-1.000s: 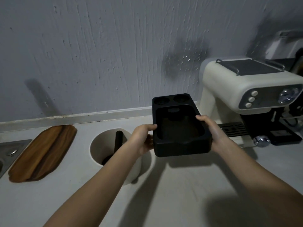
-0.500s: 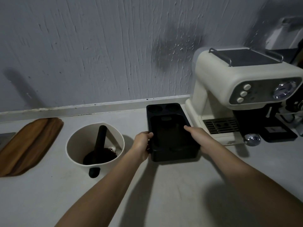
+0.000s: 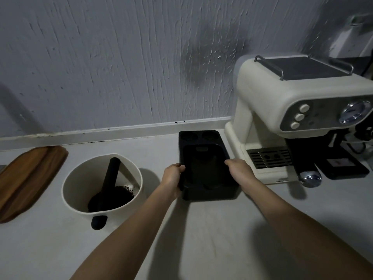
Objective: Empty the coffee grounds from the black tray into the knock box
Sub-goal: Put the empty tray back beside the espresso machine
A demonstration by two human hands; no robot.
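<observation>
So there's a smooth pale countertop [image 3: 201,239] under a rough grey plaster wall [image 3: 121,57], with left hand [image 3: 171,178] and right hand [image 3: 239,171] both clamped on the boxy matte black tray [image 3: 203,170] beside the round cream knock box [image 3: 80,188].

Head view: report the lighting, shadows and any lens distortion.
Head view: dim and grainy; the matte black plastic tray shows little interior detail; forearm shadows fall on the pale grey countertop; wide-angle bowing curves the wall's base and leans the cream espresso machine.

black tray [image 3: 203,170]: matt plastic | board [image 3: 26,178]: smooth wood | wall [image 3: 121,57]: rough plaster | portafilter end [image 3: 309,176]: glossy metal
</observation>
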